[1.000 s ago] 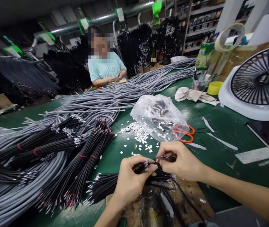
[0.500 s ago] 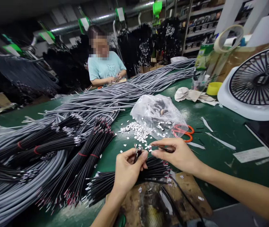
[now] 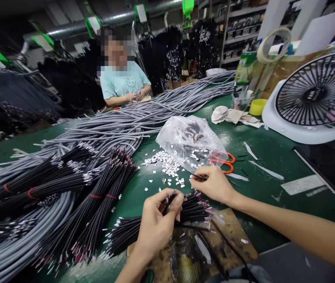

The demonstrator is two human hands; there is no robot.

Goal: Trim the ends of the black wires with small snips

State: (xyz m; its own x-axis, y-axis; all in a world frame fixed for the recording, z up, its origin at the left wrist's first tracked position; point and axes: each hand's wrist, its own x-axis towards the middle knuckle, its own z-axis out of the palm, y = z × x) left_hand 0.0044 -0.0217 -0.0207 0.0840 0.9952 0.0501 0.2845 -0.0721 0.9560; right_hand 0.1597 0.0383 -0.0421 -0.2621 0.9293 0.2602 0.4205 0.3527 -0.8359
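My left hand [image 3: 161, 212] is closed around a small bunch of short black wires [image 3: 171, 196], just above the near pile. Farther right, my right hand [image 3: 214, 182] pinches a slim dark tool [image 3: 201, 177] that looks like tweezers; its tip is mostly hidden by the fingers. Small white-silver tags [image 3: 169, 162] lie scattered on the green table beyond both hands. Below my hands, a loose pile of black wires [image 3: 191, 208] with pale and reddish ends rests partly on a worn brown board [image 3: 235, 232].
Red-banded black wire bundles [image 3: 96, 208] and long grey cables [image 3: 120, 118] cover the left side. A clear plastic bag [image 3: 182, 137], orange-handled scissors [image 3: 229, 167], a cloth [image 3: 235, 116] and a fan [image 3: 311, 94] stand or lie beyond and right. Across the table, a person [image 3: 126, 84] handles small items.
My right hand has moved apart from my left hand, and its tool tip no longer meets the wires. The left hand keeps its grip. The whole view has shifted slightly.
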